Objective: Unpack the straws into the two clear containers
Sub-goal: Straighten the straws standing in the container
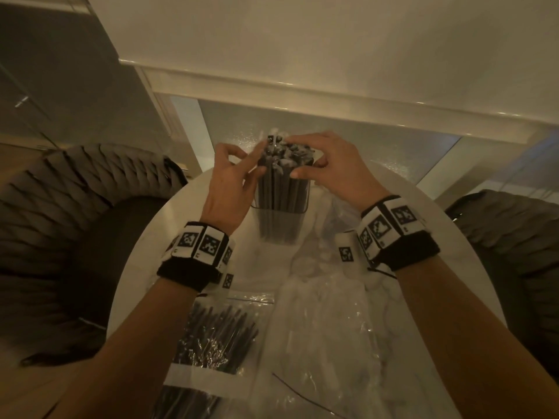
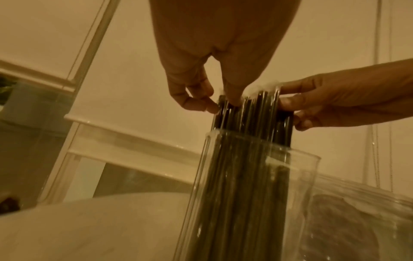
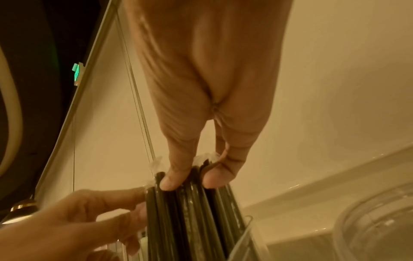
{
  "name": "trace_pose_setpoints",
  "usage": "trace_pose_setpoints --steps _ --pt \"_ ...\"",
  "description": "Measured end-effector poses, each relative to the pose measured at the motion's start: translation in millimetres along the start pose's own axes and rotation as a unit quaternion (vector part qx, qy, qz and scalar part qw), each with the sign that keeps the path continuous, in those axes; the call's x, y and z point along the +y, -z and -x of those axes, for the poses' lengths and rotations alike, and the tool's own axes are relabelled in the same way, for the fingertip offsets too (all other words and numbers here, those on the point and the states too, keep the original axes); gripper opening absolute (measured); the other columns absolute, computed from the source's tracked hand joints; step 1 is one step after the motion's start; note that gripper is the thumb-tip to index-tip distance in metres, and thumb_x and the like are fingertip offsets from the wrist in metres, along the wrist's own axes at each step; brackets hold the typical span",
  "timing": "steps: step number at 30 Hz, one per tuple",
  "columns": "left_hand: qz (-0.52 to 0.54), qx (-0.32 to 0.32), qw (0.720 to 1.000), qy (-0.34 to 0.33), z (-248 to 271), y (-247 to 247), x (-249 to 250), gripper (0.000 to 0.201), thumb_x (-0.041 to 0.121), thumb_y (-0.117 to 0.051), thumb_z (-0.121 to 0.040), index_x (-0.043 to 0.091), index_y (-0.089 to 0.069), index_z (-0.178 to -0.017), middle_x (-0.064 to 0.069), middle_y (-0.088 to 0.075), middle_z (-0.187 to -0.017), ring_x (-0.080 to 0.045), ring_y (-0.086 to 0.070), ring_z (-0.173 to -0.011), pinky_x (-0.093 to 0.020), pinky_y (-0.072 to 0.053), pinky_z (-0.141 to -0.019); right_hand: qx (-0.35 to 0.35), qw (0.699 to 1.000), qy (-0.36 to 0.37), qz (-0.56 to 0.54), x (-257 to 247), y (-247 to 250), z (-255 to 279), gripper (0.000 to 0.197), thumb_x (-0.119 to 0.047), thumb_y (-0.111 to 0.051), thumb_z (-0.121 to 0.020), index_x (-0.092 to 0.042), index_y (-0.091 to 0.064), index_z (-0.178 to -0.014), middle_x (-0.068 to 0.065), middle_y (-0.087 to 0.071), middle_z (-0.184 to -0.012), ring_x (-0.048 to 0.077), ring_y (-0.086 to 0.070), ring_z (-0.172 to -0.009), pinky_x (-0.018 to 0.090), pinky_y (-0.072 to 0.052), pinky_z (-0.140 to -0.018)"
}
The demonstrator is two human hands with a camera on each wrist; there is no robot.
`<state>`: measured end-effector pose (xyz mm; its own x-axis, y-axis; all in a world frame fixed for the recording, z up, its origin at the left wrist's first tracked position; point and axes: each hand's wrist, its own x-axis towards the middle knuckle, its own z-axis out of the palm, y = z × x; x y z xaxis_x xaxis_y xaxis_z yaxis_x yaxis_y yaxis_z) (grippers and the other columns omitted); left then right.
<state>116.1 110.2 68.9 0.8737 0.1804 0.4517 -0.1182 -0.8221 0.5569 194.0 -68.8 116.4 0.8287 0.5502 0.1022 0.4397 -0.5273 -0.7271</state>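
Black wrapped straws point(image 1: 279, 182) upright, packed in clear container point(image 1: 304, 204) mid-table. Left hand point(image 1: 230, 179) fingertips pinching at bundle's top edge; right hand point(image 1: 329, 164) fingers curled over the tops, thumb on the side. Risk: tipping container, or straws splaying out if pushed unevenly. Unopened straw bags point(image 1: 211, 337) near front edge

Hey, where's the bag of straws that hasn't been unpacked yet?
In the head view the bag of straws lies flat on the table, near its front edge, under the left forearm and nearer than the container.
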Motion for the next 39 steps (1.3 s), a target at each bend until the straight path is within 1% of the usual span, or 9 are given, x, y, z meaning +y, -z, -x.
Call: trace_pose_setpoints --steps 4,7,10,13,20,25,28,31,39 --pt "0.045 0.008 0.998 0.049 4 -5 0 0.057 0.015 -0.058 -0.093 0.021 -0.036 -0.145 -0.018 -0.040 -0.124 -0.019 -0.054 -0.097 -0.019 -0.043 -0.090 0.016 1.000 0.006 0.006 1 0 2 0.063 -0.030 -0.075 -0.074 -0.025 -0.052 -0.132 0.008 -0.049 -0.128 0.020 -0.051 -0.111 0.046 -0.045 -0.099" --pt "0.117 -0.023 0.992 0.049 1 -1 8 0.069 0.027 -0.055 -0.095 0.016 -0.016 -0.151 -0.014 -0.023 -0.148 -0.002 -0.029 -0.130 -0.004 -0.023 -0.104 0.027 0.997 0.024 0.074 4 -6 7 0.071 -0.037 -0.068 -0.081 -0.027 -0.034 -0.143 0.011 -0.030 -0.149 0.030 -0.030 -0.136 0.045 -0.025 -0.113" --pt "0.118 -0.153 0.981 0.013 -18 4 8 0.097 0.042 -0.065 -0.083 0.016 -0.002 -0.152 -0.006 -0.002 -0.161 0.001 -0.002 -0.140 -0.012 -0.011 -0.111 -0.014 0.991 0.051 0.122 5 -15 9 0.072 -0.034 -0.057 -0.090 -0.023 -0.018 -0.149 0.013 -0.006 -0.159 0.034 -0.004 -0.146 0.047 -0.010 -0.117" --pt "0.147 -0.254 0.956 -0.003 -46 9 5 0.114 0.053 -0.073 -0.066 0.023 -0.004 -0.152 0.001 -0.010 -0.161 -0.010 -0.013 -0.145 -0.025 -0.020 -0.114 -0.052 0.989 0.059 0.123 1 -13 2 0.068 -0.032 -0.051 -0.094 -0.018 -0.014 -0.149 0.010 -0.001 -0.160 0.030 0.004 -0.147 0.041 -0.007 -0.117" --pt "0.140 -0.264 0.954 0.020 -58 -1 -1 0.095 0.035 -0.082 -0.068 0.024 -0.030 -0.147 0.004 -0.045 -0.144 -0.008 -0.044 -0.129 -0.032 -0.036 -0.112 -0.073 0.990 0.067 0.098 6 -12 -8 0.057 -0.031 -0.045 -0.096 -0.009 -0.026 -0.146 0.011 -0.022 -0.156 0.025 -0.013 -0.146 0.032 -0.015 -0.117" --pt "0.219 -0.242 0.942 0.084 -53 3 -6 0.102 0.042 -0.075 -0.065 0.028 -0.018 -0.149 0.003 -0.024 -0.155 -0.007 -0.027 -0.136 -0.015 -0.030 -0.103 -0.043 0.996 0.064 0.036 8 -6 -4 0.051 -0.031 -0.046 -0.097 -0.012 -0.035 -0.143 0.010 -0.027 -0.154 0.021 -0.019 -0.145 0.033 -0.017 -0.120" --pt "0.264 -0.198 0.935 0.127 -42 8 -8 0.103 0.046 -0.081 -0.065 0.035 -0.020 -0.147 0.007 -0.024 -0.153 -0.004 -0.020 -0.135 -0.027 -0.024 -0.109 0.122 0.989 0.069 -0.036 4 3 12 0.039 -0.014 -0.048 -0.095 -0.012 -0.050 -0.133 0.003 -0.044 -0.145 0.012 -0.036 -0.137 0.008 -0.024 -0.110" --pt "0.291 -0.175 0.926 0.166 -30 9 -6 0.094 0.045 -0.074 -0.067 0.033 -0.024 -0.146 0.005 -0.029 -0.152 -0.004 -0.025 -0.135 -0.030 -0.027 -0.109 0.263 0.960 0.042 -0.089 0 -5 38 0.031 0.005 -0.045 -0.079 -0.004 -0.062 -0.103 0.003 -0.066 -0.106 0.004 -0.061 -0.090 0.002 -0.042 -0.076" --pt "0.230 -0.207 0.946 0.100 -36 0 1 0.113 0.054 -0.082 -0.055 0.034 -0.020 -0.147 0.005 -0.024 -0.155 -0.009 -0.025 -0.142 -0.039 -0.029 -0.116 0.158 0.984 -0.025 -0.073 9 -45 65 0.028 -0.008 -0.069 -0.078 -0.007 -0.058 -0.104 0.002 -0.060 -0.097 0.009 -0.058 -0.073 0.006 -0.045 -0.063"
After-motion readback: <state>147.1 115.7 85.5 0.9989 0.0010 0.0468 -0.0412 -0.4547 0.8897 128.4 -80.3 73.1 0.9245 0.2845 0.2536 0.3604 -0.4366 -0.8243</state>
